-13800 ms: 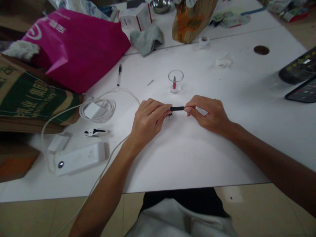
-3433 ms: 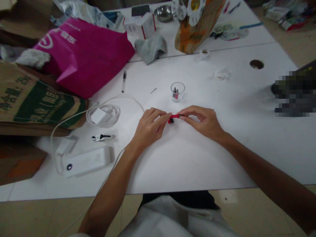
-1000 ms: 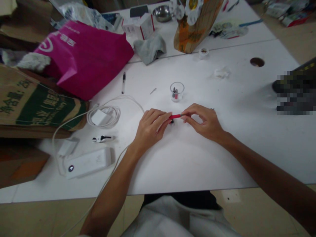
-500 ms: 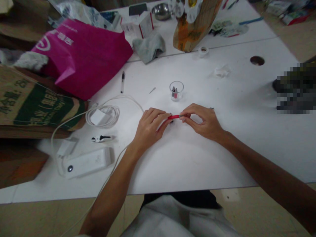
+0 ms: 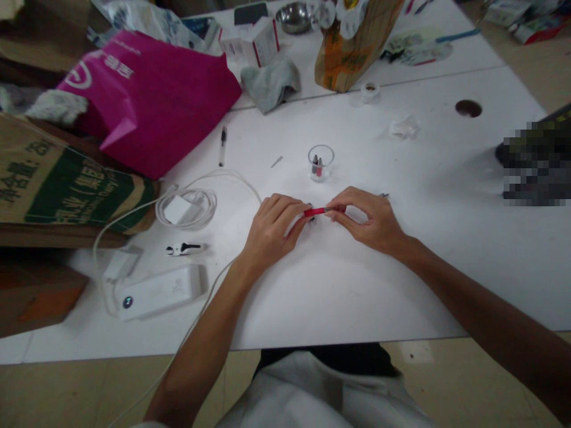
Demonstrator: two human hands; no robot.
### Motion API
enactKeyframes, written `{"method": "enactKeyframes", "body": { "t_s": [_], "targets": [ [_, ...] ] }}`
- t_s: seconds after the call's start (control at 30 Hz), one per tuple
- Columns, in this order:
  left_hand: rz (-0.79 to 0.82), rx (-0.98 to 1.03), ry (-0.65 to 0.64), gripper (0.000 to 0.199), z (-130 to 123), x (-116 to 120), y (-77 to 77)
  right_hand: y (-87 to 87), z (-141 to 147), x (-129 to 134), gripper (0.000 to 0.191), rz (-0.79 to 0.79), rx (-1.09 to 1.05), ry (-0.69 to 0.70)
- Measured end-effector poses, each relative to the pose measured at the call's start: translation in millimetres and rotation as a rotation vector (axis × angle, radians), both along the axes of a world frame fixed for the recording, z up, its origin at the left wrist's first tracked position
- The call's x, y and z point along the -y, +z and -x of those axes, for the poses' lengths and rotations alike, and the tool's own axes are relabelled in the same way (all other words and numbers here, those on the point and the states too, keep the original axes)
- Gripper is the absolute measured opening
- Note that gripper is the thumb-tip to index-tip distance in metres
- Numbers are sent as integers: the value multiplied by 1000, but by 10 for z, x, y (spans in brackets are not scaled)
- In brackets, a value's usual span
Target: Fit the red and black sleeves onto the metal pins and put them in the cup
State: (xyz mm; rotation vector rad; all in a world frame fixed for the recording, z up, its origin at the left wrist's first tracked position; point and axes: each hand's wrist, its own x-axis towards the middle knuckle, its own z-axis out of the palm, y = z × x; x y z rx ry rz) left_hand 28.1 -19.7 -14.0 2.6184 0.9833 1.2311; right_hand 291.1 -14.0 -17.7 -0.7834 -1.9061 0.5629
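A thin red pen-like stick (image 5: 316,211) with a dark section lies level between my two hands. My left hand (image 5: 275,229) pinches its left end, and the fingertips of my right hand (image 5: 372,219) close on its right end. Just beyond them stands a clear round cup (image 5: 321,163) with a dark and a red pointed piece inside. Something small and dark, partly hidden, sits under my left fingertips. Behind my right hand pokes out the tip of a dark thin object (image 5: 384,195), mostly covered.
Left of my arm lie a white power bank (image 5: 163,291), nail clippers (image 5: 185,249) and a coiled white cable (image 5: 185,208). A capped pen (image 5: 222,147) rests near a pink bag (image 5: 151,101). Farther back are a grey cloth (image 5: 272,83) and a tape roll (image 5: 370,91).
Both hands keep the same pinch on the red stick, with hardly any movement. The view has shifted very slightly.
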Motion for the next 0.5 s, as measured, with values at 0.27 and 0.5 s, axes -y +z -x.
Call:
{"method": "enactKeyframes", "body": {
  "t_s": [0.27,0.5],
  "targets": [
    [42,0,-10,24,8,15,-10,1,-7,10,6,9,-6,1],
    [63,-29,2,24,12,18,-19,-2,-11,3,9,-4,2,6]
  ]
}}
